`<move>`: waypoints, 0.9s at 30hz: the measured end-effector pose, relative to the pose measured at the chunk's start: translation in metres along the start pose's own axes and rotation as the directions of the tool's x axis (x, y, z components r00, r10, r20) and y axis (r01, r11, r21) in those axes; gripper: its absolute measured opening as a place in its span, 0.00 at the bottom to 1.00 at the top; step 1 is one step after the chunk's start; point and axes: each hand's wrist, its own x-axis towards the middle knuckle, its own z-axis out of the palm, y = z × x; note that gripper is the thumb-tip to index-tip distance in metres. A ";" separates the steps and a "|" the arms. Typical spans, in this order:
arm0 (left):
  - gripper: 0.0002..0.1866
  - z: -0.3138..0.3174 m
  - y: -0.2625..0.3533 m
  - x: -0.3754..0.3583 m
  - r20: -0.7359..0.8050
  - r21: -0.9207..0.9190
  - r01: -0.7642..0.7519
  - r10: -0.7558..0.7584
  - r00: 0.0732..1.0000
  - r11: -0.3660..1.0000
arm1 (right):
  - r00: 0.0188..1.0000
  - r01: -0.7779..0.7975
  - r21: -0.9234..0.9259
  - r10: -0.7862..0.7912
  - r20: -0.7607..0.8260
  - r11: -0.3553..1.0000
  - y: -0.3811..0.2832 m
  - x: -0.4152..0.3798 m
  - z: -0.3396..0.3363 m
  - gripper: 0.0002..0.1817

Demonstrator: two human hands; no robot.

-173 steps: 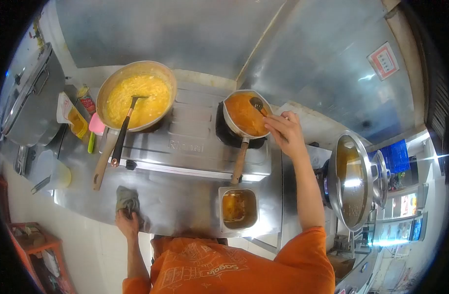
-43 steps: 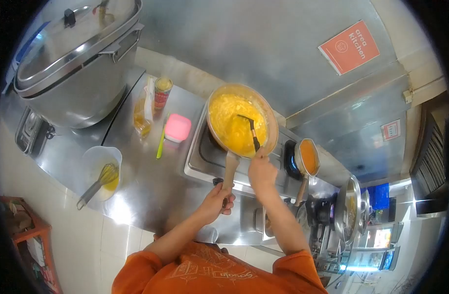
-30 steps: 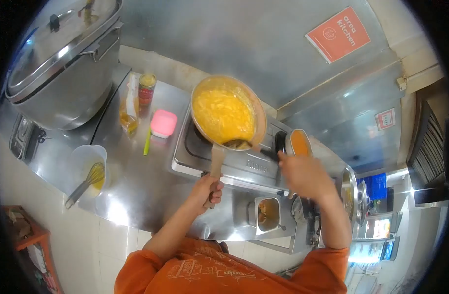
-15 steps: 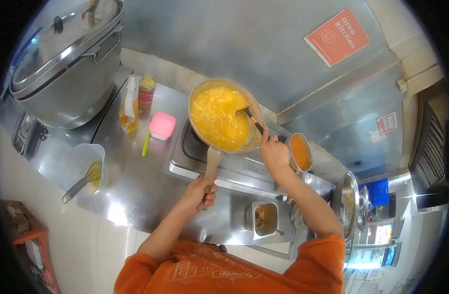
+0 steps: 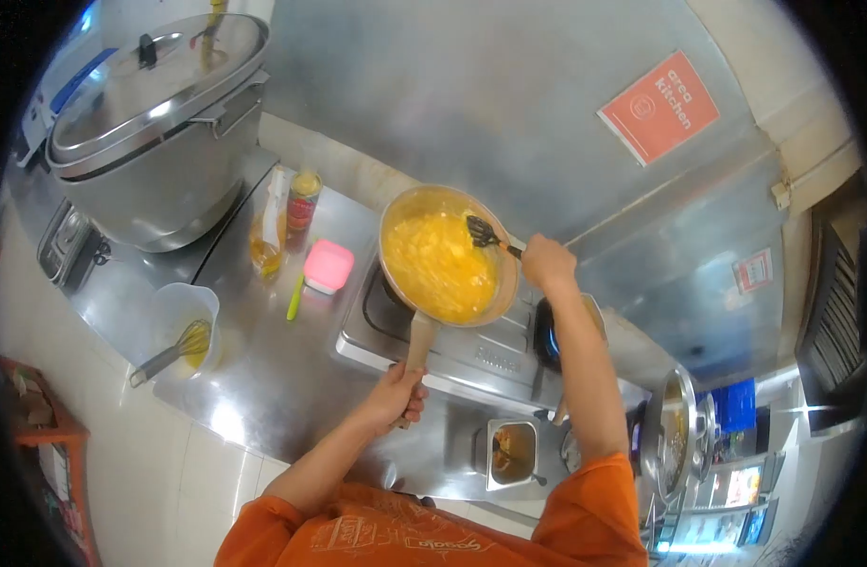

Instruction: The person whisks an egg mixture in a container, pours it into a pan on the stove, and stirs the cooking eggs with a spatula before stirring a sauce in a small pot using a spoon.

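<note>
My left hand (image 5: 396, 395) is closed round the beige handle of a frying pan (image 5: 509, 282) over the left burner of the stove. Yellow beaten egg, partly set in pale streaks, covers the pan's bottom (image 5: 436, 269). My right hand (image 5: 549, 263) grips the orange-and-black handle of a slotted spatula (image 5: 483, 231) beyond the pan's right rim. The spatula's black slotted head shows whole over the egg, near the far right side of the pan. Behind my right forearm, a second pan (image 5: 592, 317) on the right burner is mostly hidden, with blue flame showing beside it.
The steel stove (image 5: 490, 357) stands on a steel counter. Left of it are a pink-lidded box (image 5: 329, 266), a green-handled utensil (image 5: 294, 300), a can (image 5: 303, 200), an oil bottle (image 5: 267, 231), a jug with a whisk (image 5: 192, 340) and a large lidded pot (image 5: 159, 180). A steel container (image 5: 512, 454) sits in front.
My right hand has moved up and away with the spatula, whose head has come up out of the egg. My right forearm now covers the second pan's orange contents. My left hand keeps its grip.
</note>
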 end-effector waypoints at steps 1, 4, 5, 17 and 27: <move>0.07 0.001 0.000 -0.001 -0.020 0.047 -0.019 0.020 1.000 0.999 | 0.998 -0.002 0.072 0.006 -0.062 0.997 -0.004 0.005 0.009 0.16; 0.08 0.001 0.002 0.000 -0.018 0.115 -0.030 0.032 0.999 0.993 | 0.983 0.112 0.050 -0.103 -0.154 0.992 -0.006 0.021 0.025 0.18; 0.09 0.001 0.002 0.001 -0.004 0.155 -0.048 0.049 0.999 0.987 | 0.981 0.124 0.055 -0.114 -0.160 0.991 -0.004 0.027 0.032 0.18; 0.07 0.004 0.009 -0.004 -0.031 0.097 0.025 -0.022 0.999 0.995 | 0.685 0.644 -0.179 -0.665 -0.297 0.744 0.036 -0.006 0.007 0.13; 0.09 0.004 0.009 -0.002 -0.042 0.033 0.070 -0.069 0.997 0.997 | 0.863 0.437 -0.040 -0.407 0.300 0.898 0.006 -0.182 -0.040 0.20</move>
